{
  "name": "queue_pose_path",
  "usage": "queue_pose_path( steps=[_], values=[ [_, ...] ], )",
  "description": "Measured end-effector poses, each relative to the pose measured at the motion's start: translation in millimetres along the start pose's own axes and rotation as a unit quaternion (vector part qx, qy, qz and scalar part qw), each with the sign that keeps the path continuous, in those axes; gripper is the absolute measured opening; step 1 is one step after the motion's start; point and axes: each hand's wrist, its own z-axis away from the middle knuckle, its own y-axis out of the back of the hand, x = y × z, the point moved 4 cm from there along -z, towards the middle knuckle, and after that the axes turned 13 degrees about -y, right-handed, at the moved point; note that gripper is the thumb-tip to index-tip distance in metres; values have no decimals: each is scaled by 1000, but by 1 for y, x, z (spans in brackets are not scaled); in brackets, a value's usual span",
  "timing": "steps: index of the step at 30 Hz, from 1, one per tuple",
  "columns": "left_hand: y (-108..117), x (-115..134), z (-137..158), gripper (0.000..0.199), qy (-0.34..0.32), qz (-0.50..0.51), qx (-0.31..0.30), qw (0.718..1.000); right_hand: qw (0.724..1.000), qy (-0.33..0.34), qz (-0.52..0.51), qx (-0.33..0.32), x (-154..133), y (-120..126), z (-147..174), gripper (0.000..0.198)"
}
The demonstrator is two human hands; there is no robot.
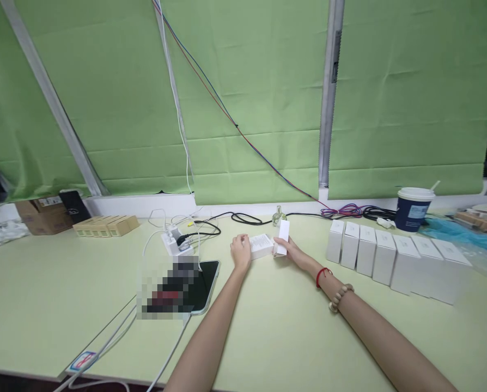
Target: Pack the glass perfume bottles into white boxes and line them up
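In the head view my left hand (241, 251) is closed around the left end of a white box (261, 246) lying on its side, with small print on its upper face. My right hand (291, 250) grips a narrow white carton piece (283, 231), held upright at the box's right end. Whether that piece is separate from the box or part of it, I cannot tell. Just behind it stands a small clear glass bottle (278, 214), partly hidden by the piece. A red cord and a beaded bracelet circle my right wrist and forearm.
A row of several white boxes (384, 256) stands to the right, before a lidded cup (414, 209). On the left are a tablet-like device (206, 283), a power strip (178, 245), cables, yellowish boxes (104, 226) and a brown carton (43, 215). Green curtain (260, 81) hangs behind.
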Motion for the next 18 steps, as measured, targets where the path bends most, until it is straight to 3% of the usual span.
queue_pose_path(
  steps=[3, 8, 12, 14, 18],
  values=[
    [2, -4, -2, 34, 24, 31, 16, 999, 1000, 0, -6, 20, 1, 3, -1, 47],
    [1, -2, -1, 33, 21, 76, -7, 997, 998, 4, 8, 58, -3, 2, 5, 50],
    [0, -5, -1, 33, 32, 63, -17, 997, 994, 53, 65, 75, -4, -2, 9, 66],
    [-2, -7, -2, 35, 38, 52, -34, 997, 981, 105, 145, 78, -5, -3, 10, 80],
    [-8, -6, -4, 31, 23, 29, -90, 995, 923, 192, 322, 86, -7, -4, 13, 95]
  ],
)
